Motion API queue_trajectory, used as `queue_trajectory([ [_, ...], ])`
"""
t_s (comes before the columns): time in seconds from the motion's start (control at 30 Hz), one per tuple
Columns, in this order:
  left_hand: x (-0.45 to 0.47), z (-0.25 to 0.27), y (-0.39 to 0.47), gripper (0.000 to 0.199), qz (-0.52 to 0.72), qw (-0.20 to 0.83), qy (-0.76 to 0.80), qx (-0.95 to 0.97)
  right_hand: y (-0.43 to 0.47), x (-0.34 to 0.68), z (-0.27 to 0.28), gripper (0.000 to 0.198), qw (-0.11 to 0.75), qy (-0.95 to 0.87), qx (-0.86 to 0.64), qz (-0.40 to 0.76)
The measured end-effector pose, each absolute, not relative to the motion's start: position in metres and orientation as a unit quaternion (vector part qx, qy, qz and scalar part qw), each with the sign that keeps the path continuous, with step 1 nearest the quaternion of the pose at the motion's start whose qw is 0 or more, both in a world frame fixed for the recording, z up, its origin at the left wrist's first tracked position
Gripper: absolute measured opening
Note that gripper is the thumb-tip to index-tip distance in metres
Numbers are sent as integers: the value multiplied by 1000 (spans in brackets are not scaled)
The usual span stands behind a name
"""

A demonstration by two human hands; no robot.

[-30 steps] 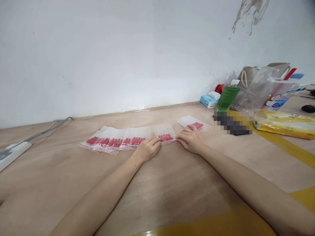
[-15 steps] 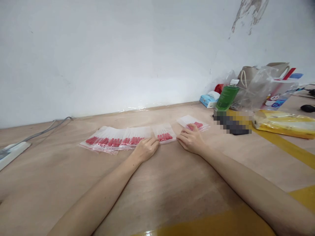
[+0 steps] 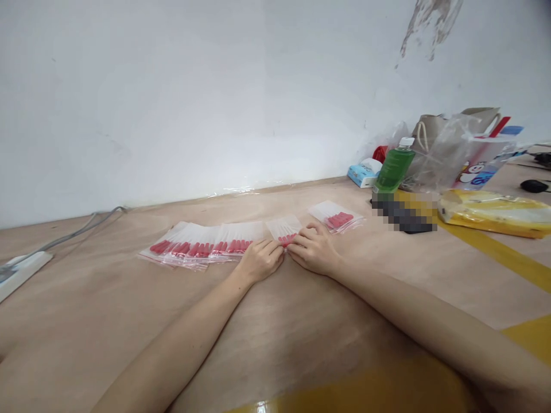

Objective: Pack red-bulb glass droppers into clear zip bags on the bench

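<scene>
Both hands, the left hand [image 3: 259, 261] and right hand [image 3: 313, 250], pinch the near edge of a small clear bag of red pieces [image 3: 284, 229] lying flat on the tabletop [image 3: 301, 321], best pressed evenly along that edge.

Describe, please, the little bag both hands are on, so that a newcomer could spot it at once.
On the wooden table a row of clear bags holding red pieces runs leftward. The bag sits at its right end, pinched between the left hand and the right hand.
</scene>
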State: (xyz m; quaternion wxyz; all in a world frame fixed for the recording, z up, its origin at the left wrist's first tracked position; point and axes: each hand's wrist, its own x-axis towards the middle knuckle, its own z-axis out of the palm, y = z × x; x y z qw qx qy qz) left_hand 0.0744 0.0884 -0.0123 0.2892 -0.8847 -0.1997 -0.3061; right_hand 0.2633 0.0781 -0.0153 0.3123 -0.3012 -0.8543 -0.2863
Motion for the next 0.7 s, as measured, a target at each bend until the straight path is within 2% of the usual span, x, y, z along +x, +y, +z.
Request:
queue_trajectory([
  [0.3, 73, -15, 87, 24, -282, 260, -218, -897, 79, 258, -12, 24, 276, -868, -275, -308],
  [0.7, 69, -12, 83, 21, -283, 234, -244, -897, 82, 308, -13, 26, 248, -856, -320, -323],
])
